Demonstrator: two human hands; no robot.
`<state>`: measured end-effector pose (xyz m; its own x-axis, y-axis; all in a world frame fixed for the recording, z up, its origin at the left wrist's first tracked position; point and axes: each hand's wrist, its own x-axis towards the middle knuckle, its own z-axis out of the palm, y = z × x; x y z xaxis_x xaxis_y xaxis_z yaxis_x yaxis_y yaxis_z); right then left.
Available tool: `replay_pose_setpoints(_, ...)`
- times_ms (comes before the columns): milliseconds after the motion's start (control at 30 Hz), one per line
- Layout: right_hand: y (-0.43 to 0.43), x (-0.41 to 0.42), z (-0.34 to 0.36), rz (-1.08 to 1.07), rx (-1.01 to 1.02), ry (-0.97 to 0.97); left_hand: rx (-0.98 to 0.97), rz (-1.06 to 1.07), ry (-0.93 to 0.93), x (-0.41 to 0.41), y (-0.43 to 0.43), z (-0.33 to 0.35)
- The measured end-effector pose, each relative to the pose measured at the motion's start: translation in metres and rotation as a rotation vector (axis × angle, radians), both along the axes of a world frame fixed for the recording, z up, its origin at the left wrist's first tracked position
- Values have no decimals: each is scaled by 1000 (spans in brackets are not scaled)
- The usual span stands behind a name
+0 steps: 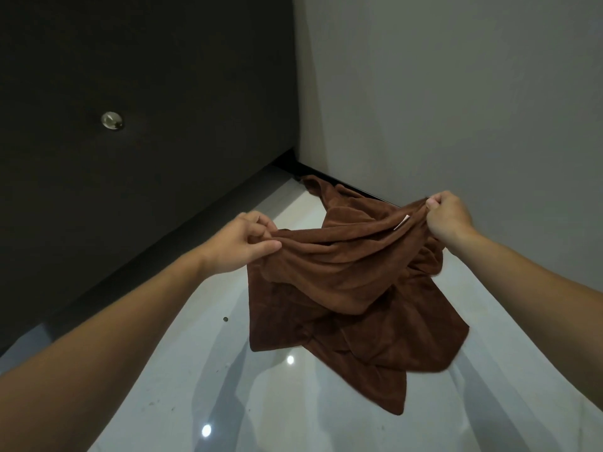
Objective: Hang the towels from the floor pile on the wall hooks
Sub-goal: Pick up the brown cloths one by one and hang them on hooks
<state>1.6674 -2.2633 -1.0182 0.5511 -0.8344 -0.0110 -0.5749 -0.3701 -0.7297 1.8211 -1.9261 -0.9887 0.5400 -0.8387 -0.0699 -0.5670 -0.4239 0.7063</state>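
The towel (pixel 342 288) hangs in the air between the two hands, above the glossy floor (pixel 182 386). The left grip (pixel 251 243) pinches the upper edge at its left end, with the fingers curled over the cloth. The right grip (pixel 448 220) is clenched on the same edge at the right end, a little farther away. So the held edge runs from left to right, rising slightly toward the right, and the rest of the cloth falls from it in twisted folds, with one corner pointing to the near floor. A small pale tag (pixel 401 222), perhaps a hanging loop, sits on the edge just beside the right grip and well apart from the left one. I judge that the coming move turns on this: the right grip is nearer to the tag and can bring it to a hook, while the left one only carries weight. More brown cloth (pixel 321 190) lies on the floor in the far corner, at the foot of the grey wall (pixel 456 93); I cannot tell if it belongs to the same towel or to the pile. No hook shows clearly. A round metal fitting (pixel 112 120) sits on the dark panel (pixel 195 60) at the far left, and I cannot tell whether it is one.
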Motion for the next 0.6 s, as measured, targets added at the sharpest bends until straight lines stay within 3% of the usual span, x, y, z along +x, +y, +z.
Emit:
replay_pose_setpoints(100, 1, -1, -2, 32, -10, 21, -156, 28, -19, -2, -2, 5)
replay_pose_setpoints(200, 6, 1, -5, 101, -20, 43, -391, 102, 130, -10, -11, 13)
replay_pose_setpoints(267, 7, 1, -5, 100, -29, 51, -426, 123, 204, -12, -15, 20)
replay_pose_setpoints(333, 4, -2, -4, 49, -25, 48, -302, 25, 18, -5, -13, 22)
replay_pose_setpoints(433, -6, -10, -3, -41, -17, 57, 94, -191, -425, 6, -4, 18)
replay_pose_setpoints(500, -11, -14, -2, -65, 4, 55, 248, -246, -531, 6, 2, 12)
replay_pose_setpoints(600, -10, -13, 0, -46, 25, 29, 241, -280, -624, -3, 6, 4)
